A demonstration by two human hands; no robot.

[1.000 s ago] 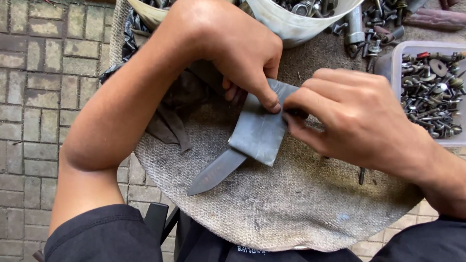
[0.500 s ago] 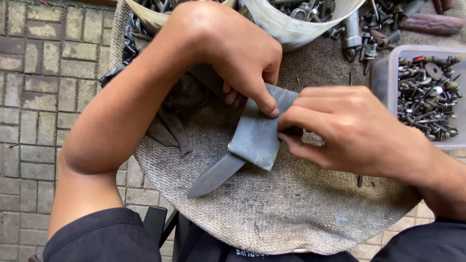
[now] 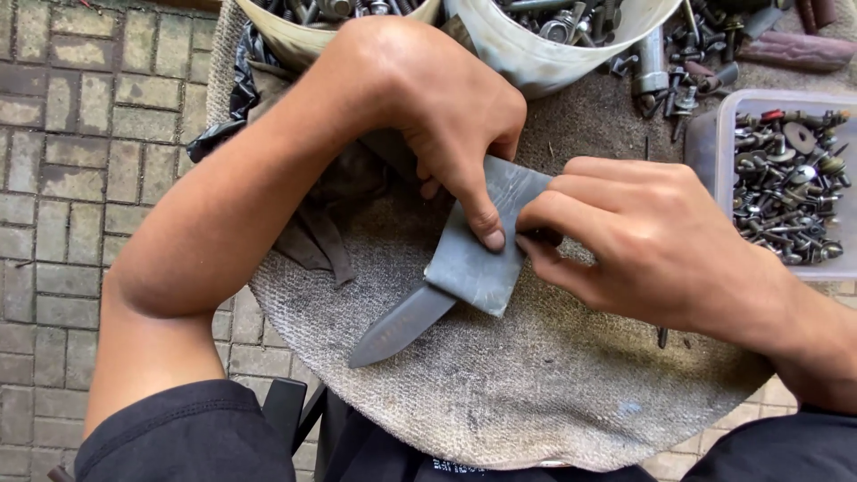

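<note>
Left hand [image 3: 446,116] presses fingertips down on the grey sheet [image 3: 478,254], folded over a blade [image 3: 397,326] on the burlap [image 3: 536,393]. Right hand [image 3: 652,241] pinches the sheet's edge, fingers curled tight. Screw tub [image 3: 723,134] nearby.

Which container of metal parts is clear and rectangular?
The plastic box at the right edge, beyond the right hand. The two tubs at the top, and, are round and opaque.

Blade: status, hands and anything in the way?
Left hand presses grey sheet onto blade. Right hand pinches sheet's edge. Blade tip bare on burlap. Nothing in the way.
</note>
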